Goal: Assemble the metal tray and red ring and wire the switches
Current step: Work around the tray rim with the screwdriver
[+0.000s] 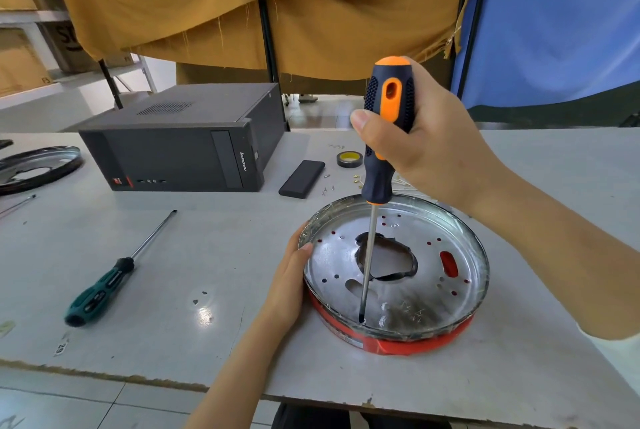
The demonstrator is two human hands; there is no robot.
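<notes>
Clutter sits mostly on the far half of the grey surface [214,255]: a black computer tower [187,141] lying on its side at far left of centre, a flat black case [302,179] just right of it, a roll of yellow tape [349,159] beyond that, and small loose screws [327,186] scattered between the case and the metal tray [450,231]. A second metal tray [38,165] lies at the far left edge, partly cut off. A green-handled screwdriver [104,284] lies on the left part of the surface, well apart from the work, its shaft pointing far-right. The metal tray sits near right of centre, stacked on the red ring [408,345], which shows below its near rim; both stand close to the near edge of the surface. The left hand [287,286] rests against the tray's left rim, fingers curled round the outside and thumb over the lip. The right hand [440,151] grips the orange-and-black screwdriver [386,137], fingers wrapped round the handle, thumb pressed on its near side; the shaft runs nearly upright, crossing over the tray's ragged central hole, with the tip touching the tray floor near its near rim. Bare surface lies between the green screwdriver and the tray, and to the right of the tray.
</notes>
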